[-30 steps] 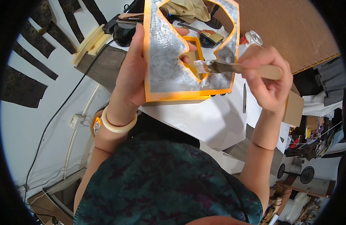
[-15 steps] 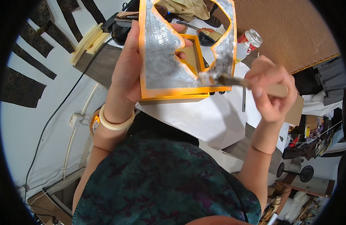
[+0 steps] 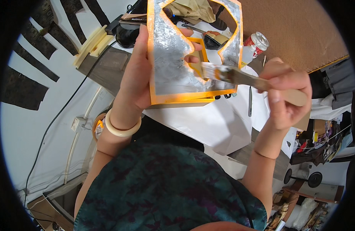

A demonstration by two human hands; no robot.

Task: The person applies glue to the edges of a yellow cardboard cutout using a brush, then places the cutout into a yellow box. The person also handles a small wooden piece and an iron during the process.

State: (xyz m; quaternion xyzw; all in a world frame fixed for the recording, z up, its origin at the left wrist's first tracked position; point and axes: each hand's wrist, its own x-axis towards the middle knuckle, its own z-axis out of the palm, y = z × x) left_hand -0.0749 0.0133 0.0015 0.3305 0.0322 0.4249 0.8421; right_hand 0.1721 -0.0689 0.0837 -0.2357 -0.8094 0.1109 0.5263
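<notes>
My left hand (image 3: 137, 73) grips a flat grey panel (image 3: 167, 65) by its left side, thumb along the edge and fingertips showing through the cut-out. The panel has orange borders, a large irregular opening and a wet-looking, streaky surface. In my right hand (image 3: 287, 90) is a flat paintbrush (image 3: 246, 79) with a pale wooden handle, its fingers closed round the handle. White stuff coats the bristles, which lie at the lower tip of the cut-out. Below and behind the panel, a yellow-orange box (image 3: 185, 104) rests on white paper (image 3: 208, 127), partly hidden.
A red and silver drink can (image 3: 257, 43) stands behind the panel on the right, beside a brown board (image 3: 297, 30). A slim dark tool (image 3: 250, 102) lies on the paper. Dark patterned strips (image 3: 25, 88) hang on the left wall, and a black cable (image 3: 69, 98) runs down there.
The panel has shifted slightly right and down with my left hand. My right hand has moved a little right and down, and the brush bristles have tipped upward.
</notes>
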